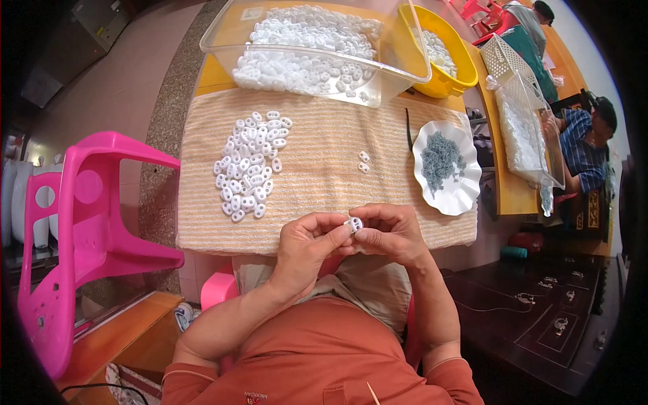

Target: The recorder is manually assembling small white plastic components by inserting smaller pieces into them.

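Note:
At the near edge of the towel-covered table, my left hand (314, 246) and my right hand (391, 236) meet, both closed. Between their fingertips is a small white two-holed plastic piece (356, 223); whether a second part is in the fingers is hidden. Beyond the hands lie two similar white pieces (364, 162) close together. A loose pile of white oval two-holed pieces (250, 165) spreads over the left of the towel. On the right, a white scalloped plate (466, 196) holds many tiny grey parts (442, 158), too small to make out.
A clear plastic bin (398, 74) of white pieces stands at the far edge, beside a yellow basin (459, 84) with more. A thin black strip (408, 128) lies near the plate. Left is a pink plastic chair (74, 256). Two other people sit at the right by white baskets (520, 128).

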Demonstrator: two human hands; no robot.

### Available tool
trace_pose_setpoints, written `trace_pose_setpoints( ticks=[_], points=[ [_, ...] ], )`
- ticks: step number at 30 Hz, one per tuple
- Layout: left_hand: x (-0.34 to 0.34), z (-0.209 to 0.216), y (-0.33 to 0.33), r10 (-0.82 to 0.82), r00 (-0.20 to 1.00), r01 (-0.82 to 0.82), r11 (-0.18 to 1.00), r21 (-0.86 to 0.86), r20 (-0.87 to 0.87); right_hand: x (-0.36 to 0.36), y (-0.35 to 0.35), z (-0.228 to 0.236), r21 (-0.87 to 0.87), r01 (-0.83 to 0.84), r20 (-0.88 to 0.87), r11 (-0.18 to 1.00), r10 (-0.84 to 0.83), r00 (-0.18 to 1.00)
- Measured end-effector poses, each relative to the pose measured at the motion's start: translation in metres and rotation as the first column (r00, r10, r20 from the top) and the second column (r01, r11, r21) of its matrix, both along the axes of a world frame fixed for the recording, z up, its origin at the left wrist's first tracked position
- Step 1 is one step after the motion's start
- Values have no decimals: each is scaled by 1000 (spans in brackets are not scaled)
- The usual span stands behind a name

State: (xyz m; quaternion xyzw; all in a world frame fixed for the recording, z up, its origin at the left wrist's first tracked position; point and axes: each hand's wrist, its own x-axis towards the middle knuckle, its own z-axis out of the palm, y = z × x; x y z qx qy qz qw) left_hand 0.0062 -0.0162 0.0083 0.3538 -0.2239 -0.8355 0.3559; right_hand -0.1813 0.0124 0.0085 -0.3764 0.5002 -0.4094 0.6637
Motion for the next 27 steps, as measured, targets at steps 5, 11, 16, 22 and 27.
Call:
trace_pose_setpoints(
  ticks=[5, 11, 16, 22, 27],
  points=[
    [2, -3, 0, -17, 999, 18, 999, 29, -32, 1, 0, 5, 9, 5, 81, 1000, -6, 997],
    [3, -4, -2, -49, 992, 60, 994, 88, -119, 0, 2, 2, -24, 9, 134, 1000, -6, 991],
    [3, -6, -5, -101, 975, 119, 990, 81, -200, 2, 1, 2, -94, 25, 115, 995, -15, 993],
    [4, -8, -6, -141, 946, 160, 986, 42, -291, 1, -1, 6, -296, -66, -124, 953, 30, 992],
    [3, -2, -4, -112, 941, 134, 990, 49, -319, 4, -4, 9, -474, -122, -169, 872, 47, 985]
  ],
)
